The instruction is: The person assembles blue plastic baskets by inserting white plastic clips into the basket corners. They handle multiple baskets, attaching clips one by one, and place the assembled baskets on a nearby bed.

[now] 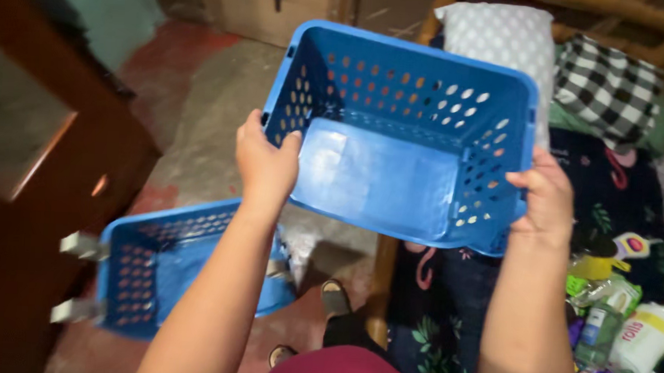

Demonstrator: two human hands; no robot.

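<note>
Both hands grip one blue perforated basket (394, 137) held up in the air over the floor and the edge of a bed. Left hand (266, 165) is clamped on the basket's near-left rim — thumb hooked inside against the holed wall, fingers out of sight behind it. Right hand (544, 196) is closed on the near-right corner, its fingers wrapped over the rim. The basket is tipped so its open mouth faces the camera, the flat bottom plainly visible; its long axis runs left to right, slanting a little downward toward the right. Below the left forearm a second blue basket (157, 265) sits low beside a dark wooden cabinet (40, 196). On the bed — a checked cloth (609, 87), a white pillow (503, 37) and some bottles (617, 326).
</note>
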